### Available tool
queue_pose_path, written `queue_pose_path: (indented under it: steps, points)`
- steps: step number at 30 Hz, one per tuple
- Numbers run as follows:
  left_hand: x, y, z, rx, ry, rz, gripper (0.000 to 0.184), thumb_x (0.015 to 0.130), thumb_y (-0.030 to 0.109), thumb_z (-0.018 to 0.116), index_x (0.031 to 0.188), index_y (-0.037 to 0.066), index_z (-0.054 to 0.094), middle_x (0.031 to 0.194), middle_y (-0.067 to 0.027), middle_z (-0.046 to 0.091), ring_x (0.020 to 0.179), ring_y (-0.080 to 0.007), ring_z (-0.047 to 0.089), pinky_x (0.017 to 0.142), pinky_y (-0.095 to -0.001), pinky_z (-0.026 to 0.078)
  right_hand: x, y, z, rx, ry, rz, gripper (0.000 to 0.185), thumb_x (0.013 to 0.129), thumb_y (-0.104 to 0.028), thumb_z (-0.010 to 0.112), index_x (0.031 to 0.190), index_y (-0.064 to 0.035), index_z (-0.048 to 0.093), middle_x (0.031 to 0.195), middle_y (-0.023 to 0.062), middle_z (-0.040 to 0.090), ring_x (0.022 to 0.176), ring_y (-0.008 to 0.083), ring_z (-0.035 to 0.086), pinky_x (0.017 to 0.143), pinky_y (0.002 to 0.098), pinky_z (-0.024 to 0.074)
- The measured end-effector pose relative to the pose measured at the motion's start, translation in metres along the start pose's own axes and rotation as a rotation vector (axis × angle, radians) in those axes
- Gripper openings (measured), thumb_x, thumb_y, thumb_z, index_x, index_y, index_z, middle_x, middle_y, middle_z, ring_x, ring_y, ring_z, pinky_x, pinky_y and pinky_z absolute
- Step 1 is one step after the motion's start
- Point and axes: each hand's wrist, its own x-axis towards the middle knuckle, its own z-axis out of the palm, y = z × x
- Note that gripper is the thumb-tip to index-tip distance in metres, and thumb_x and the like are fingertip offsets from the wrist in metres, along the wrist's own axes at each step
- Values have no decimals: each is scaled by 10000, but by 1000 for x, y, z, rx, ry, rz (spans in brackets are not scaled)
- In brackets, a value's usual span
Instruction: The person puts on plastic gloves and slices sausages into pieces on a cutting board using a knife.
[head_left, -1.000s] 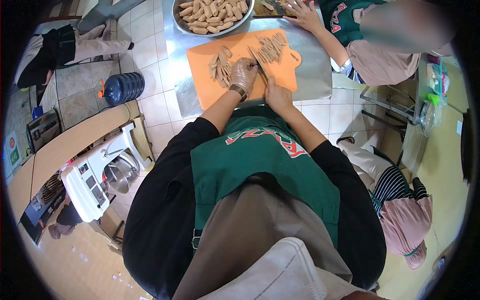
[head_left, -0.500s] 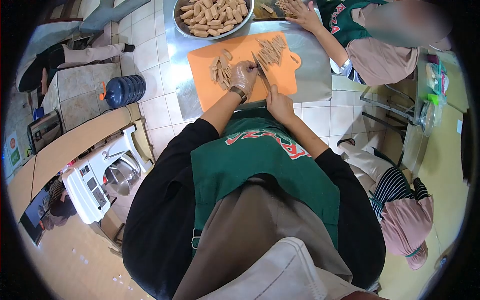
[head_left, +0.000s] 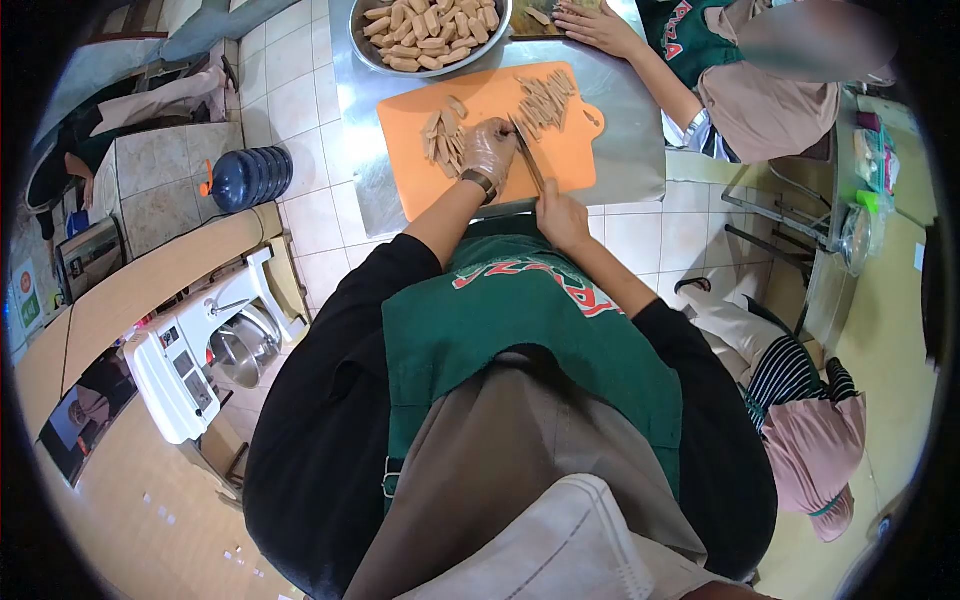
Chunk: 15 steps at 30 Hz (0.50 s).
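My left hand (head_left: 487,152), in a clear plastic glove, rests on the orange cutting board (head_left: 405,128) with its fingers curled in beside the knife blade. Whatever those fingertips pinch is hidden. The handle of a knife (head_left: 528,155) is gripped in my right hand (head_left: 562,218) at the board's near edge, its blade pointing away from me. Left of my gloved hand lies a pile of tan sausage pieces (head_left: 440,135). Thin cut strips (head_left: 546,102) are spread on the board's far right, past the knife tip.
A metal bowl (head_left: 356,42) heaped with sausages stands behind the board on the steel table (head_left: 625,150). At the far right, a co-worker's hand (head_left: 605,28) works over another board. A blue water jug (head_left: 252,180) and a white stand mixer (head_left: 175,365) are to the left.
The knife blade has shifted slightly and stands more upright beside my left fingers. My right hand has moved a little. The co-worker's hand has moved left, and the person at far left has shifted.
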Motion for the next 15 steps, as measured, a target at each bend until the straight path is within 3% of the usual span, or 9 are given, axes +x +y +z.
queue_pose_path:
  steps: [7, 10, 12, 13, 15]
  points:
    - [2, 0, -1, -1, 11, 78, 136, 747, 110, 641, 843, 28, 689, 724, -157, 668, 674, -275, 664, 665, -332, 523, 15, 16, -27, -117, 2, -77, 175, 917, -212, 456, 958, -49, 407, 587, 192, 595, 549, 394, 606, 517, 514, 465]
    - [6, 8, -20, -19, -18, 115, 132, 747, 90, 628, 857, 46, 688, 793, -135, 675, 755, -270, 660, 708, -360, 520, 24, 11, -36, -79, 26, -85, 173, 918, -210, 460, 948, -50, 401, 573, 184, 588, 542, 391, 601, 510, 511, 460]
    - [10, 10, -44, 340, 94, 485, 155, 745, 124, 618, 866, 60, 690, 829, -108, 682, 804, -269, 644, 781, -370, 502, 10, 10, -37, -66, 17, -147, 174, 917, -213, 460, 940, -49, 404, 580, 187, 590, 547, 387, 603, 510, 515, 456]
    - [21, 0, -52, 341, 89, 486, 155, 745, 124, 618, 866, 60, 690, 829, -108, 682, 804, -269, 644, 781, -370, 502, 6, 10, -35, -64, 16, -142, 174, 917, -213, 460, 940, -49, 404, 580, 187, 590, 547, 387, 603, 510, 515, 456]
    - [49, -16, -65, 699, 54, 746, 120, 741, 117, 604, 830, 88, 679, 819, -102, 665, 825, -299, 622, 786, -394, 485, -1, 12, -31, -95, -50, -188, 182, 891, -203, 461, 951, -37, 418, 605, 192, 616, 588, 383, 629, 552, 513, 478]
